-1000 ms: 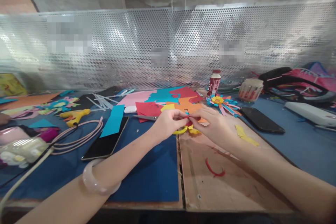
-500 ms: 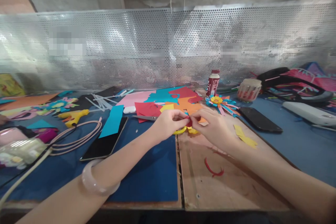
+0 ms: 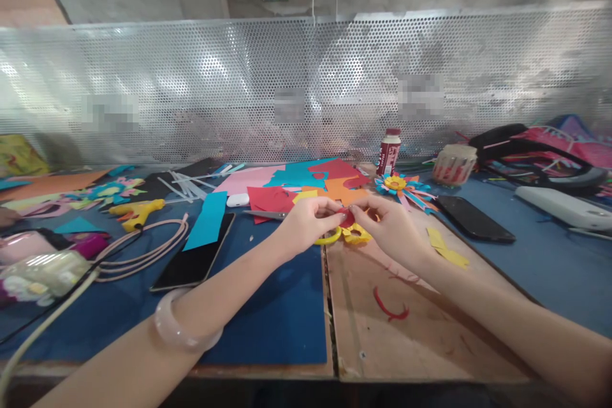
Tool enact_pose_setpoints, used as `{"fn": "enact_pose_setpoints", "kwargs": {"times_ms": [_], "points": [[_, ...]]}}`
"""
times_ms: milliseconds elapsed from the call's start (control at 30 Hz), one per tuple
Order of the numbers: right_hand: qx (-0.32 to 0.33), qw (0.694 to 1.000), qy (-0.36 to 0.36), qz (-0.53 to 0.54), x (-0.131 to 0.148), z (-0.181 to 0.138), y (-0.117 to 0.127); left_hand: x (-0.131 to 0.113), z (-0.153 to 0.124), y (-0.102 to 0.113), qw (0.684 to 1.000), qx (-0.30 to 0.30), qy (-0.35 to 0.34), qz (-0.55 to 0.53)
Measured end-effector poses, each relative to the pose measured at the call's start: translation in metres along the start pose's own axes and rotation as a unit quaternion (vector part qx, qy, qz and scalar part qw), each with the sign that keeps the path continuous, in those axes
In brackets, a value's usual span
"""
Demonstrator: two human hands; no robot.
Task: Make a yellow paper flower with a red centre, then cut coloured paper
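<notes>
A small red paper piece (image 3: pixel 347 217) is pinched between my two hands over the middle of the table. My left hand (image 3: pixel 313 223), its arm wearing a pale bangle (image 3: pixel 184 325), closes thumb and fingers on the left edge. From the right, my right hand (image 3: pixel 387 223) pinches the other edge. Just below the fingers lies a yellow paper flower (image 3: pixel 356 234). Scissors (image 3: pixel 268 214) with yellow handles rest partly under my left hand. A curled red paper scrap (image 3: pixel 389 307) lies on the bare wood nearer me.
To the left are a yellow glue gun (image 3: pixel 136 211), a coiled cable (image 3: pixel 143 248) and a tablet-like black device (image 3: pixel 194 261) under blue paper (image 3: pixel 206 222). Rightward stand a bottle (image 3: pixel 389 152), a jar (image 3: pixel 454 164), a paper flower (image 3: pixel 399 185) and a phone (image 3: pixel 475 218).
Both hands stay pinched on the red paper; my right-hand fingers have shifted slightly up and right. More of the red piece and of the yellow flower below now shows.
</notes>
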State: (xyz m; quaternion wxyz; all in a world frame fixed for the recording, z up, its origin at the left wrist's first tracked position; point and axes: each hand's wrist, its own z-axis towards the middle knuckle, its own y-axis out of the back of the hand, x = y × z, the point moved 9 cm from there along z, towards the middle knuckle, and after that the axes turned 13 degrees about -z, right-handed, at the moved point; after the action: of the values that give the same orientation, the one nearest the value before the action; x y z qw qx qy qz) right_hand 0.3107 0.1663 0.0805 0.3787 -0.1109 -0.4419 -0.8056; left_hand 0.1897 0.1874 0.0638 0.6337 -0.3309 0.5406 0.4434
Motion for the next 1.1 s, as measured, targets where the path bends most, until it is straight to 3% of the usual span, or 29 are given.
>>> {"fn": "enact_pose_setpoints", "kwargs": {"times_ms": [233,400,533,633,767,933,1100], "points": [[0.001,0.993,0.100,-0.058,0.010,0.002,-0.001,0.009,0.002,0.005,1.000,-0.020,0.012,-0.005],[-0.090,0.960,0.213,-0.158,0.031,-0.005,0.005,0.011,0.001,0.005,0.999,-0.024,0.015,-0.018],[-0.137,0.932,0.241,-0.234,0.038,-0.010,0.004,0.013,-0.001,0.004,0.998,-0.036,0.035,-0.045],[-0.147,0.927,0.240,-0.248,0.038,-0.011,0.004,0.013,-0.002,0.001,0.996,-0.039,0.045,-0.063],[-0.147,0.948,0.217,-0.182,0.036,-0.009,0.009,0.010,-0.001,0.000,0.998,-0.028,0.031,-0.052],[-0.136,0.980,0.121,-0.078,0.024,-0.004,0.015,0.006,-0.002,0.002,0.999,-0.028,0.016,-0.041],[-0.068,0.997,0.026,-0.022,0.006,0.002,0.011,0.006,-0.003,0.002,0.998,-0.032,0.023,-0.056]]}}
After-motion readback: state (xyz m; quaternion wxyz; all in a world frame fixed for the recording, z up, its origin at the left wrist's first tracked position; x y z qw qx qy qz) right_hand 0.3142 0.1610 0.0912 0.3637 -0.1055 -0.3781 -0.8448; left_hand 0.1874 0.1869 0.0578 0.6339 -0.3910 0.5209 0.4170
